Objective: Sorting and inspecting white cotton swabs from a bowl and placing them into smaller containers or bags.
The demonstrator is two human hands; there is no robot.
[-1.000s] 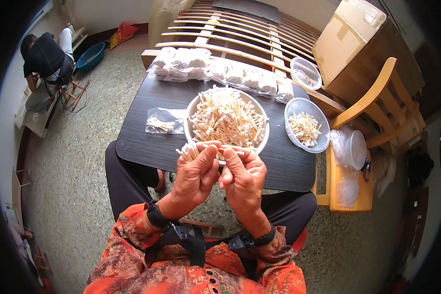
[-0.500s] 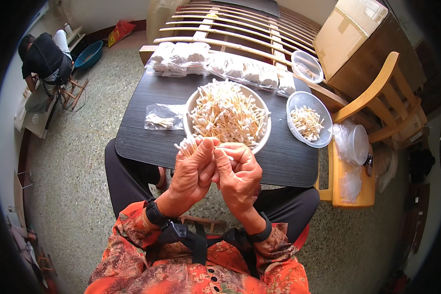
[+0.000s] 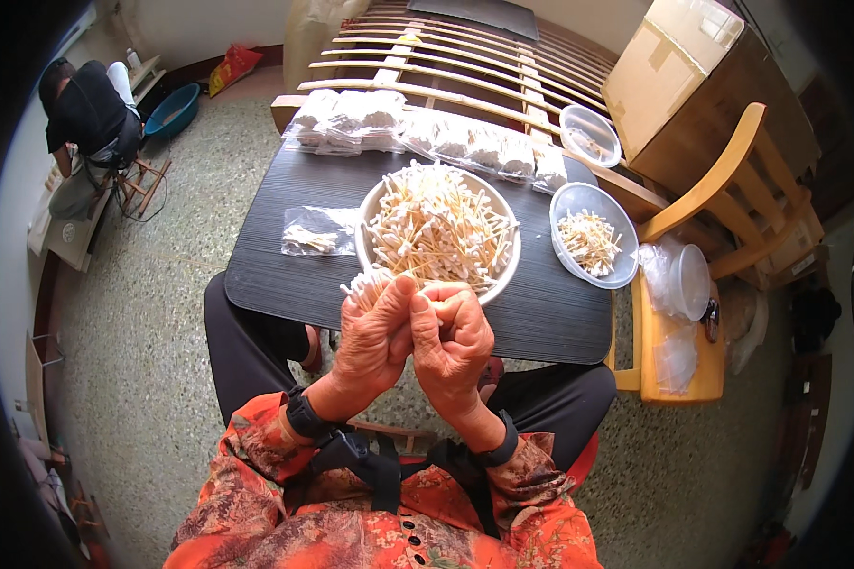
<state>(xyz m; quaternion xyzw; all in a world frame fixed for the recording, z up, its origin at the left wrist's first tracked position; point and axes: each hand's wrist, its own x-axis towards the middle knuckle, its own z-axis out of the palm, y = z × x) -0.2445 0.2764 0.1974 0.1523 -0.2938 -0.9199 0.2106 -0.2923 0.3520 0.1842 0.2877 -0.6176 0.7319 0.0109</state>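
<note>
My left hand (image 3: 368,337) is closed around a bundle of cotton swabs (image 3: 362,284), their white tips fanning out past the fingers. Beside it, my right hand (image 3: 451,343) is pinched, thumb on bent fingers, almost touching the left fingertips; what it grips, if anything, is hidden. Both hands are over the near rim of a white bowl (image 3: 513,261) heaped with loose cotton swabs (image 3: 436,223). Left of the bowl lies a clear plastic bag (image 3: 319,230) with a few swabs inside. To the right, a translucent tub (image 3: 566,256) contains more swabs.
Filled plastic packets (image 3: 446,140) line the far edge of the dark table (image 3: 266,275). Beyond are a slatted frame (image 3: 436,62) and a cardboard box (image 3: 674,76). A wooden chair (image 3: 712,360) with plastic bags stands right. Another person (image 3: 90,109) sits far left by a blue basin (image 3: 173,109).
My right hand has shifted slightly left and its fingers have curled in closer to the left hand. A white swab tip earlier visible by the right fingers is now out of sight.
</note>
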